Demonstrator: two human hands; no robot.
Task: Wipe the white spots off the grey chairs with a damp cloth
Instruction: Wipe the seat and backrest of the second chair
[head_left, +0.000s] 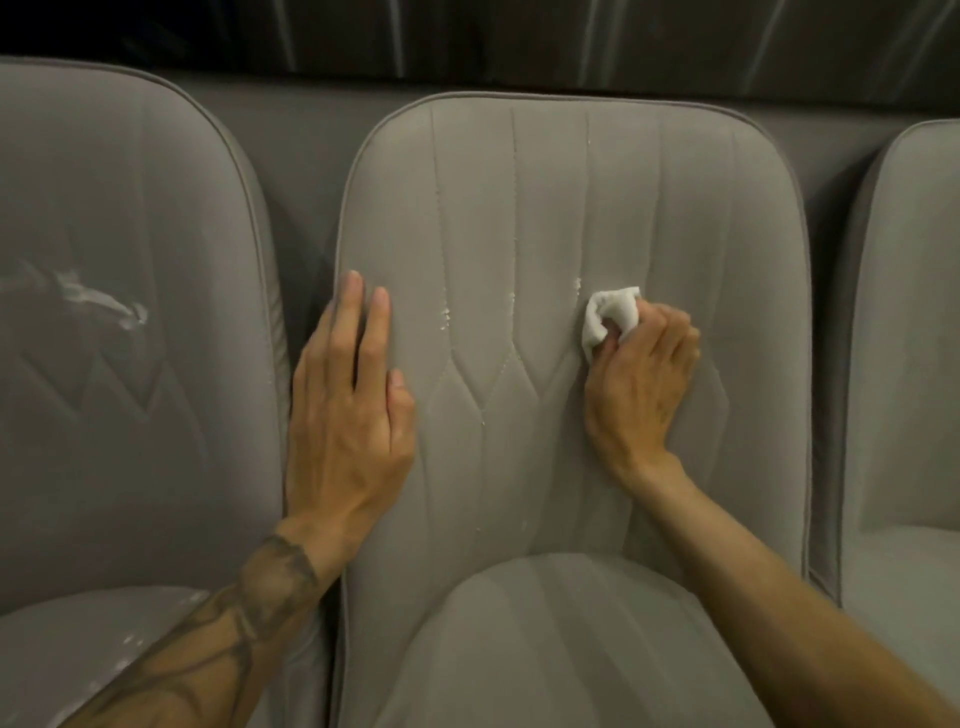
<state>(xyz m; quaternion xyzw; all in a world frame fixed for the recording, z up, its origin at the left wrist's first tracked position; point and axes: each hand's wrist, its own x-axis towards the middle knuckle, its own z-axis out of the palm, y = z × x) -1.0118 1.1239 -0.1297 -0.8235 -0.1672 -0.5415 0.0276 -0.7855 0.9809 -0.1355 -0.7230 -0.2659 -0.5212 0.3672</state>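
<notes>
A grey chair (561, 208) with stitched seams fills the middle of the view. My right hand (641, 374) grips a crumpled white cloth (610, 314) and presses it on the backrest beside a seam. Small white spots (445, 317) dot the seams just left of the cloth. My left hand (348, 410) lies flat with straight fingers on the backrest's left edge. The chair on the left (130, 208) carries a large white smear (98, 299) on its backrest and white flecks (130, 644) on its seat.
A third grey chair (909, 312) stands at the right edge. Behind the row runs a grey padded panel (301, 119), with dark curtain folds (467, 36) above it. The middle chair's seat cushion (561, 649) bulges toward me at the bottom.
</notes>
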